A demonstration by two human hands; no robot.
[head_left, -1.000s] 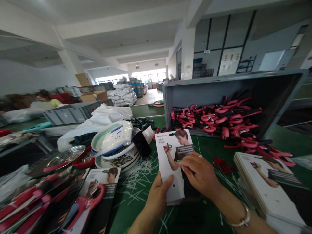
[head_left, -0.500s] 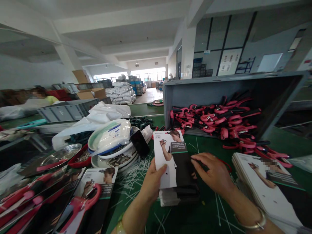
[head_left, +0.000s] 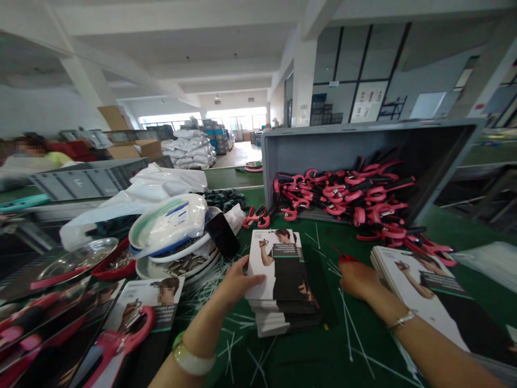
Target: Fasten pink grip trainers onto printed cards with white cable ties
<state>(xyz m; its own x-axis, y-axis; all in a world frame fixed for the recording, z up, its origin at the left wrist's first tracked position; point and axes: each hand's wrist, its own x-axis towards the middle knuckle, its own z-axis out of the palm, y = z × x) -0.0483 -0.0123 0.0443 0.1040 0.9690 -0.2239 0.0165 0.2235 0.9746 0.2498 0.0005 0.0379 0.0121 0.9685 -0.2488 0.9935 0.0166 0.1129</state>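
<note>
A stack of printed backing cards (head_left: 280, 269) sits on the green table in front of me. My left hand (head_left: 238, 280) grips its left edge, thumb lying on the top card and fingers at the side. To the right, my right hand (head_left: 357, 277) is closed around a small red tool (head_left: 343, 257) with a thin pointed end; its kind is mostly hidden by the fingers. A second card stack (head_left: 428, 293) lies beside my right wrist. Thin white cable ties (head_left: 355, 334) are scattered around the cards. At lower left, a pink hand gripper (head_left: 121, 345) rests on another card.
A grey crate (head_left: 371, 129) tipped on its side spills pink-and-black hand grips (head_left: 343, 194) onto the table. Left of the cards stand stacked basins (head_left: 141, 231) with metal parts, a dark phone (head_left: 222, 235) leaning there, and a metal dish (head_left: 81, 258). Another person sits far left.
My right hand has left the top card's right edge and moved right to the red tool. The top card, tilted up before, now lies on the stack under my left hand.
</note>
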